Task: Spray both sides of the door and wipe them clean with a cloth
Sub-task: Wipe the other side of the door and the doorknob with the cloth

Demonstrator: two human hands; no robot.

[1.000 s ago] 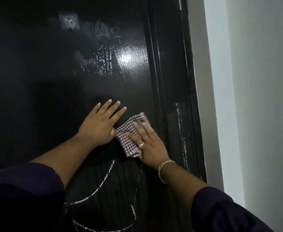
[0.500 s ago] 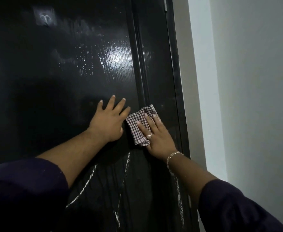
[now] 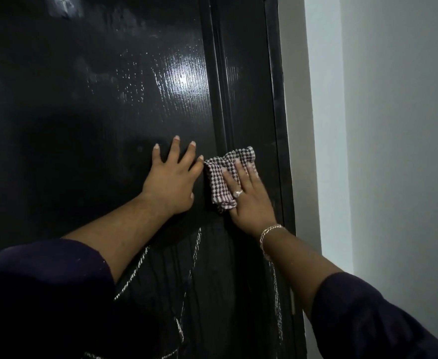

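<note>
Right hand (image 3: 251,198) flat, pressing checked cloth (image 3: 225,174) lengthwise upright on door (image 3: 96,99), left hand (image 3: 171,182) splayed

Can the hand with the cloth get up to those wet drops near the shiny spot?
Probably yes. The right hand presses the checked cloth flat on the door, and the drops sit above it with nothing between. The left hand rests beside, out of the way.

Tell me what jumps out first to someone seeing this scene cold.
Two hands lie flat against a glossy black door: the left hand is bare with fingers spread, and the right hand presses a checked cloth at the door's right edge. Above them, a bright glare lights up spray droplets, and wet streaks run down below the hands.
</note>
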